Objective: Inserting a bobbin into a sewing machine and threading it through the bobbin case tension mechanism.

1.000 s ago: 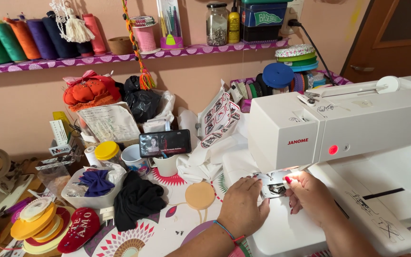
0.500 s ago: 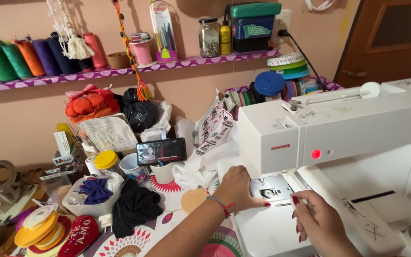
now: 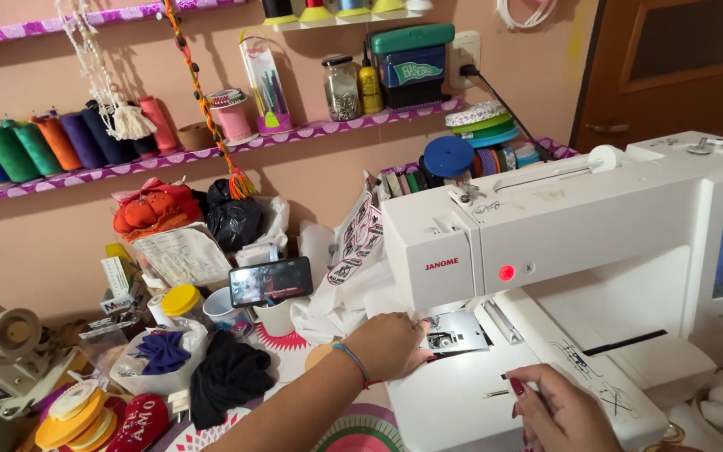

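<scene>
From where I watch, my left hand reaches in from about seven o'clock and rests at the left edge of the sewing machine, its fingers curled loosely against the bed just beside the metal needle plate; it grips nothing that I can see. My right hand sits at about five o'clock on the white embroidery bed, fingers bent and relaxed, red-painted nails showing, also holding nothing.

The needle plate lies flat under the machine head, just below the small red light. I judge it a thin, stiff, light piece of metal, smooth and rather slippery, best taken by its edges with the fingertips; the needle area above it is too small for me to make out. The machine itself looks heavy and rigid, nothing to shift with one hand.

At nine o'clock from my left hand, a phone leans on a cup, with black cloth and a yellow-lidded jar on the crowded bench. Thread cones line the shelf at ten o'clock.
</scene>
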